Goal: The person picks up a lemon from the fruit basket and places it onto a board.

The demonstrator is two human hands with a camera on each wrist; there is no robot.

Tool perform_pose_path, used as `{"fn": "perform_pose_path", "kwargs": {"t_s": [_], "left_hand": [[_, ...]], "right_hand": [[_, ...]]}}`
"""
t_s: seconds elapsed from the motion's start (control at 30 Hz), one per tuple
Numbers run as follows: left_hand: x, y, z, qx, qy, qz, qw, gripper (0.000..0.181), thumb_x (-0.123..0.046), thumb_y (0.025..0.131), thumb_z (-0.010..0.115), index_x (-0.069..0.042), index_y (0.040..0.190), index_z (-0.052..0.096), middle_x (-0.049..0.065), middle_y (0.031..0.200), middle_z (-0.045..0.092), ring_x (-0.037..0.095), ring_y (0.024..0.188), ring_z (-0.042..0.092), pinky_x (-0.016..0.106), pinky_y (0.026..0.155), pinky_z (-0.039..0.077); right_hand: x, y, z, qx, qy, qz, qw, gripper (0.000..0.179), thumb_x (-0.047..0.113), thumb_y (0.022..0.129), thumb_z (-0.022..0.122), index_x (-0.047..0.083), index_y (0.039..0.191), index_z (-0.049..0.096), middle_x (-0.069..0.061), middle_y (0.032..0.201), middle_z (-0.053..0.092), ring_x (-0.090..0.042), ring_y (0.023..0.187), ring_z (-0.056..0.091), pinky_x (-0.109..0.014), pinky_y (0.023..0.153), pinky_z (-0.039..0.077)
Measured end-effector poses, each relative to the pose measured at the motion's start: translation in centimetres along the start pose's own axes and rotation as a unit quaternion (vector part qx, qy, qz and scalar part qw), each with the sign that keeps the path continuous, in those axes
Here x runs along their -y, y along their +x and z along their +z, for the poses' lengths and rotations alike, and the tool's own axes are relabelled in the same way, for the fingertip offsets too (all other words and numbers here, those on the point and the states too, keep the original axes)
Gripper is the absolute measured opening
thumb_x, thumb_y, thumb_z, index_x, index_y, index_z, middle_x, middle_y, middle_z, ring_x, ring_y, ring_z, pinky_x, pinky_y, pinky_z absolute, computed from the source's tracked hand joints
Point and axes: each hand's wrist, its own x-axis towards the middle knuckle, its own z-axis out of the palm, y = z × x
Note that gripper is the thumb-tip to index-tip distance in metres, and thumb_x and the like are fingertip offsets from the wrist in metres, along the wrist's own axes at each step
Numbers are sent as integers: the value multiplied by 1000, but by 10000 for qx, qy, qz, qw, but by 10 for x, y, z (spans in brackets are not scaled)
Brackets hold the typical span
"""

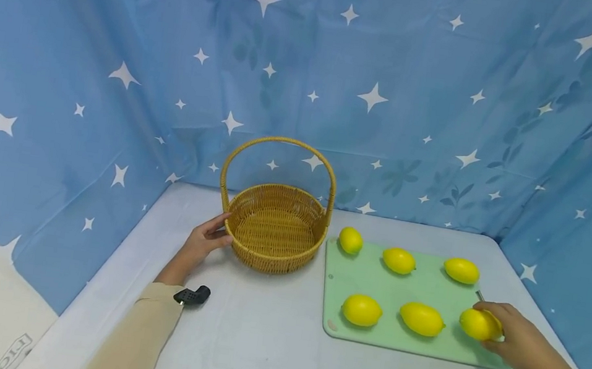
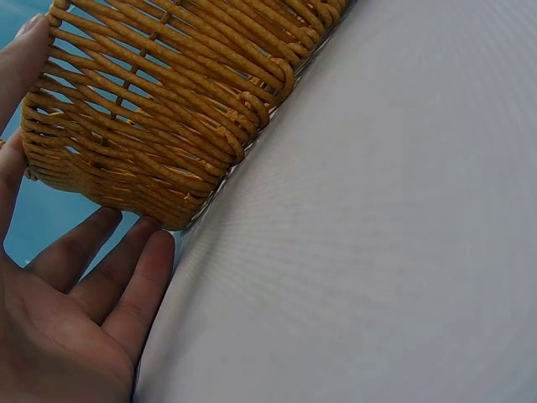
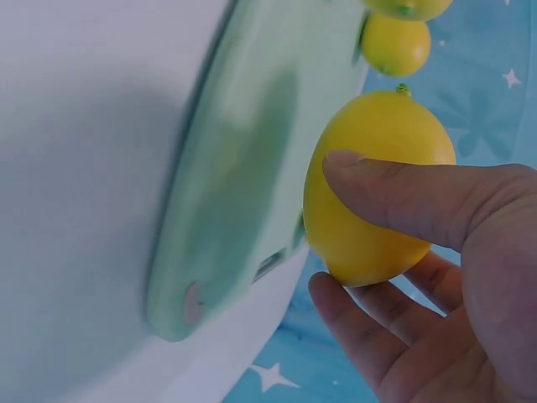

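Observation:
A lemon (image 3: 377,189) is gripped between the thumb and fingers of my right hand (image 1: 525,342), just above the right end of the green cutting board (image 3: 243,168). Below it, a shadow falls on the board. My left hand (image 1: 204,244) touches the left side of the woven basket (image 1: 270,263), near the foot of its tall handle. In the left wrist view, several straight fingers (image 2: 138,285) rest against the basket's wall (image 2: 159,109). The basket stands upright, and its visible inside holds nothing.
Several other lemons lie on the board, including a front-left lemon (image 1: 362,310), a front-middle lemon (image 1: 421,319) and a back-right lemon (image 1: 461,270). A blue star-patterned curtain (image 1: 313,56) encloses the white table (image 1: 253,341) at the back and sides.

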Motion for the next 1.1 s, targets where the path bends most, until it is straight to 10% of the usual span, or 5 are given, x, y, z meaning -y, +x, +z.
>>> {"fn": "perform_pose_path", "kwargs": {"t_s": [0.2,0.73,1.1], "left_hand": [[-23,-3,4,150,24,-8,9999,69,-10,93,68,-6,152,33,23,152,31,43,130,41,32,97,45],[6,-8,3,-67,192,15,9998,68,-16,92,70,-16,151,38,18,151,36,36,129,46,36,99,45],[-12,-6,4,97,20,71,9999,68,-7,94,66,-8,152,33,22,152,33,41,130,41,27,94,46]], "right_hand": [[-8,5,3,111,-19,300,9995,63,-2,68,82,-2,125,57,-33,124,48,-54,113,42,-73,89,33],[-16,5,15,374,121,376,9985,62,-1,70,80,1,127,57,-32,124,48,-52,109,46,-72,86,38],[-11,13,7,514,-30,438,9977,75,11,62,88,1,129,56,-33,124,47,-50,107,48,-70,84,40]]}}
